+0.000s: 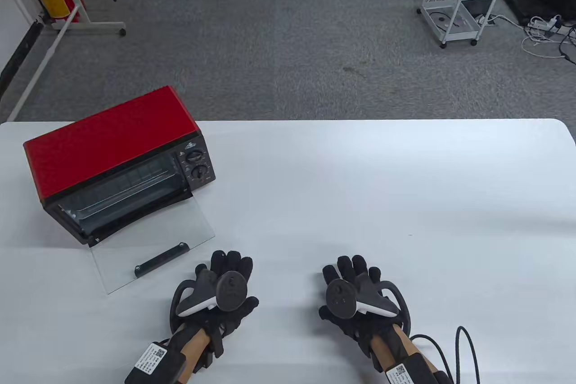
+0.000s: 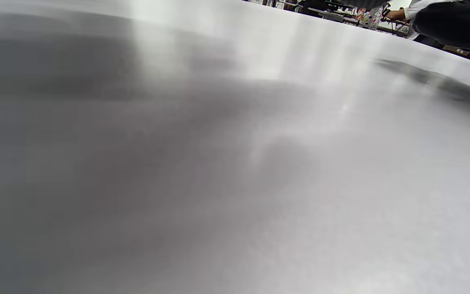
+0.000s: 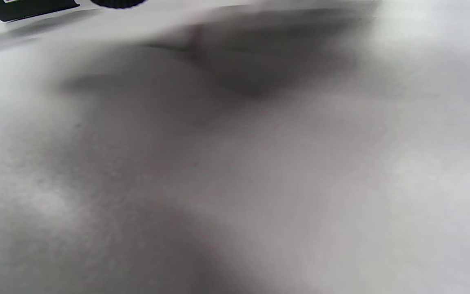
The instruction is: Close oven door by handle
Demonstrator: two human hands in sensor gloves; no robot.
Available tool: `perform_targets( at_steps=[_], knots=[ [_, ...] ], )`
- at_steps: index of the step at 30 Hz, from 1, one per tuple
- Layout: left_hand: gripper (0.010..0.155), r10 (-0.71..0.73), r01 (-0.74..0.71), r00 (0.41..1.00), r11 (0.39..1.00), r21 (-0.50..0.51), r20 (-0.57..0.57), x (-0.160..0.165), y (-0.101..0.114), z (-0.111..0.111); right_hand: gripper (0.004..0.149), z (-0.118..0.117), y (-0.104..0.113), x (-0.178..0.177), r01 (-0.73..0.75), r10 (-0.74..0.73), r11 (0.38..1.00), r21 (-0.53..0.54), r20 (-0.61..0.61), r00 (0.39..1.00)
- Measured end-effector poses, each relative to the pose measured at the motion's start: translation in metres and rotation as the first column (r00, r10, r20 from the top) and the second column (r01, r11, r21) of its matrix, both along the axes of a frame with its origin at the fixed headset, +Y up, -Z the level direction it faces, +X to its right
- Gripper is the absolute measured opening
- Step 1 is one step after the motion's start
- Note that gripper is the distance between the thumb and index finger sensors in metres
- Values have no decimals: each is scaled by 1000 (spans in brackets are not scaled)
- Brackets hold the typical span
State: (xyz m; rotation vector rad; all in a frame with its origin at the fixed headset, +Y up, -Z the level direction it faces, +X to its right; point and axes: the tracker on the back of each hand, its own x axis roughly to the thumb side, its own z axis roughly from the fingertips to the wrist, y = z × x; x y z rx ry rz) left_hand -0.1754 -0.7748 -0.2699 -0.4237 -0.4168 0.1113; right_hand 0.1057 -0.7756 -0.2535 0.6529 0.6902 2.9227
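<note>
Both gloved hands lie flat, palms down, on the white table [image 1: 360, 186], side by side near its front edge. The left hand [image 1: 220, 291] has its fingers [image 1: 231, 260] spread and stretched forward, holding nothing; the right hand [image 1: 355, 291] lies the same way, fingers [image 1: 353, 264] splayed on the bare tabletop, gripping nothing either. Each carries a dark, round-faced tracker [image 1: 231, 289] strapped across its back. The red toaster oven [image 1: 112, 150] stands well ahead of the left fingertips and off to their outer side, set at an angle. Its glass door [image 1: 153, 240] hangs fully open, folded down flat onto the table toward the hands. The black handle [image 1: 161, 259] runs along the door's free edge, just beside the left fingertips on their outer side, near but not touching them. Two black knobs [image 1: 196, 164] sit one above the other on the oven's control panel, farther ahead of the left fingers. The right fingers are well apart from the oven, with only tabletop before them. A black cable [image 1: 465, 352] loops at the right wrist, behind the fingers. Both wrist views are mostly blurred white tabletop and shadow; no fingers can be made out in either.
</note>
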Motion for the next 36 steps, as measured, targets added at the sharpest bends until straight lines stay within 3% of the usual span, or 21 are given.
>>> perform_targets(
  at_steps=[9,17,22,26,31,36],
  knots=[
    [88,26,-25,998,999,26,-65,-16,12,-1,87,4,5,2,3,-3,1000,17,11,1000],
    [89,83,-57,944,994,90,-320,-74,26,-13,87,4,6,4,0,-1,1000,21,30,1000],
    [93,10,44,864,994,95,-504,-122,29,-13,87,5,7,4,2,-2,1000,25,27,1000],
    [99,-23,91,722,994,62,-692,-163,29,-8,88,6,6,4,8,-8,1000,29,19,1000],
    [105,-108,70,606,994,-83,-788,-201,20,-3,87,4,5,4,10,-11,1000,20,25,1000],
    [107,-116,-6,541,990,-142,-833,-223,12,3,87,2,3,5,3,-3,1000,11,28,1000]
  ],
)
